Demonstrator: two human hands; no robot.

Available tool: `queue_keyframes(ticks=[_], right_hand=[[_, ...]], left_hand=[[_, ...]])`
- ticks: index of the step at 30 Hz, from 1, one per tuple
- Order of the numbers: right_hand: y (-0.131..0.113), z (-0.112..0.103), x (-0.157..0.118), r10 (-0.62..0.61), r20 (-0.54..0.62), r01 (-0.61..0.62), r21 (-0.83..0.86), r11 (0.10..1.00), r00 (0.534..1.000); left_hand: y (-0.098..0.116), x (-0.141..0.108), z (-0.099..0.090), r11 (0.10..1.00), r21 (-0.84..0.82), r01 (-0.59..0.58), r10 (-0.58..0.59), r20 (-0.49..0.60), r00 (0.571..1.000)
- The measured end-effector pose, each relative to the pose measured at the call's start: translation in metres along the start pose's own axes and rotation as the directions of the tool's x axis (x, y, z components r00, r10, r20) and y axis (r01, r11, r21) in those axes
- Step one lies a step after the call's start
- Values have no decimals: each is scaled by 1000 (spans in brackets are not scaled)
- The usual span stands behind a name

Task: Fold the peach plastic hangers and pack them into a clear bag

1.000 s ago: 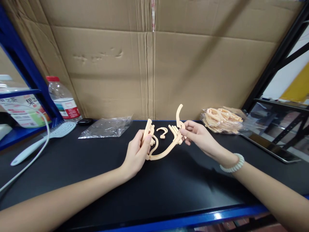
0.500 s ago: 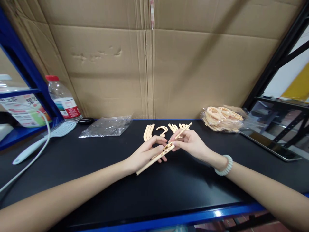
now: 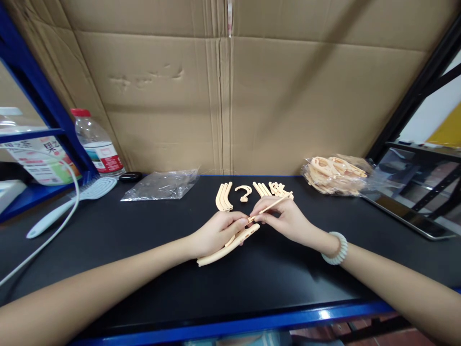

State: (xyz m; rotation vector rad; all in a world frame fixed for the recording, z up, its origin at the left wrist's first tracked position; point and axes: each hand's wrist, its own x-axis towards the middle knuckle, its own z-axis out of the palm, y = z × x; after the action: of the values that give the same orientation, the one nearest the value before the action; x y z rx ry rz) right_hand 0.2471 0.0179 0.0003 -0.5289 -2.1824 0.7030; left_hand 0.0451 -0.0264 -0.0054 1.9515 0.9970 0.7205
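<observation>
The left hand (image 3: 216,233) rests low over the black surface (image 3: 151,259), its fingers (image 3: 236,217) curled together around a curved cream plastic arm (image 3: 226,247) that lies flat under the palm and sticks out toward the person. The right hand (image 3: 286,221) meets it from the other side, fingers pinched on a thin cream rod (image 3: 272,205) that slants up and away to the right; the rod's near end touches the arm's end just at the left fingertips. Behind the hands, against the cardboard wall (image 3: 230,105), lie a group of curved pieces (image 3: 223,197), 1 small hook (image 3: 244,192) and a fan of straight pieces (image 3: 273,188). Far right sits a clear bag of cream parts (image 3: 333,174); to the left an empty plastic bag (image 3: 162,185), a white brush (image 3: 72,204) and a water bottle (image 3: 97,144)
</observation>
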Motion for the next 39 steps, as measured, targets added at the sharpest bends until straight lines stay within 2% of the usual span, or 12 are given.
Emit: queue_keyframes(ticks=[5, 12, 15, 18, 20, 23, 26, 28, 31, 33, 36, 39], right_hand=[[-1, 3, -3, -101, -9, 101, -51, 994, 995], [0, 4, -8, -244, 34, 245, -195, 950, 969], [-1, 2, -9, -321, 105, 337, -249, 908, 941], [-3, -3, -7, -361, 154, 389, -245, 888, 920], [-6, -8, -4, -338, 57, 343, -195, 919, 939], [-8, -23, 3, -236, -103, 220, -142, 965, 966], [0, -45, 9, -83, -111, 61, -185, 981, 990], [10, -62, 11, 70, -86, -86, -203, 975, 994], [28, -84, 12, 303, -44, -304, -241, 922, 952], [38, -93, 11, 399, -45, -393, -307, 867, 916], [53, -98, 11, 476, -85, -469, -391, 792, 875], [66, -93, 10, 487, -159, -502, -448, 740, 859]], left_hand=[[2, -1, 1, 994, 111, 5, -2, -24, 1000], [7, -2, 1, 992, 116, 49, -52, 18, 998], [7, -4, 2, 996, 79, 30, -33, 37, 999], [3, -4, 3, 997, -54, 62, -57, 83, 995], [0, -2, 3, 975, -196, 106, -85, 115, 990], [-4, 2, 2, 906, -395, 156, -112, 132, 985], [-7, 7, 0, 810, -562, 169, -150, 80, 985], [-9, 10, -3, 715, -678, 169, -188, 47, 981], [-11, 13, -7, 571, -805, 162, -233, 30, 972], [-13, 14, -9, 520, -841, 146, -236, 23, 972], [-14, 13, -11, 503, -855, 127, -234, 7, 972], [-14, 12, -11, 501, -856, 130, -255, -3, 967]])
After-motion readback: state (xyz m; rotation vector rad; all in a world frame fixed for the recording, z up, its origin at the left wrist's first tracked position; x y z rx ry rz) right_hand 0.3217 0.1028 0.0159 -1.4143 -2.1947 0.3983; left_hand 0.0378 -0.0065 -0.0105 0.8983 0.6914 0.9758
